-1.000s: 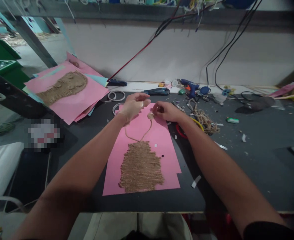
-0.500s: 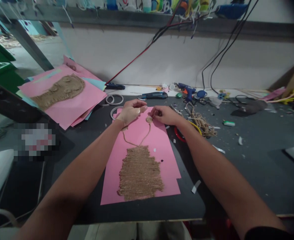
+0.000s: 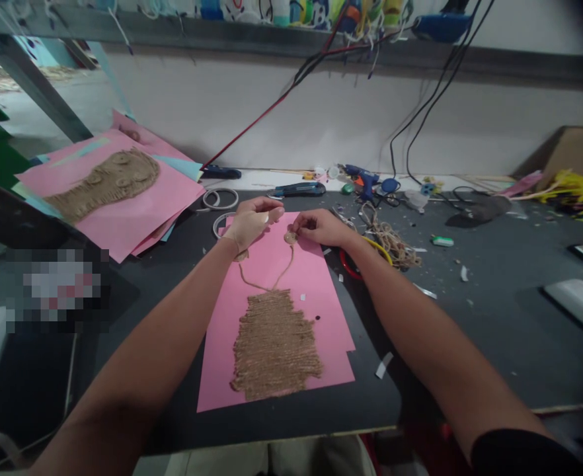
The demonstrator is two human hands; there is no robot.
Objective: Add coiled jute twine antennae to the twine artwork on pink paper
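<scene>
A pink sheet (image 3: 331, 330) lies on the dark table, with a block of brown twine rows (image 3: 277, 344) on its lower half. From the block two thin cords (image 3: 285, 268) spread upward in a V. The right cord ends at a small twine coil (image 3: 290, 237), which the pinched fingers of my right hand (image 3: 316, 227) touch at its edge. My left hand (image 3: 254, 221) is over the sheet's upper left, fingers curled toward the thumb; what they hold, if anything, is too small to make out. Another coil (image 3: 242, 255) is partly under my left wrist.
Pink and blue sheets (image 3: 182, 192) with twine work are stacked at left. A utility knife (image 3: 299, 190), a blue glue gun (image 3: 365, 182), loose twine (image 3: 395, 246) and red-yellow scissors handles (image 3: 381, 248) lie behind and to the right. Cables hang along the wall.
The whole view has shifted slightly, so most things appear a little further left. Both hands stay in nearly the same places over the top of the sheet.
</scene>
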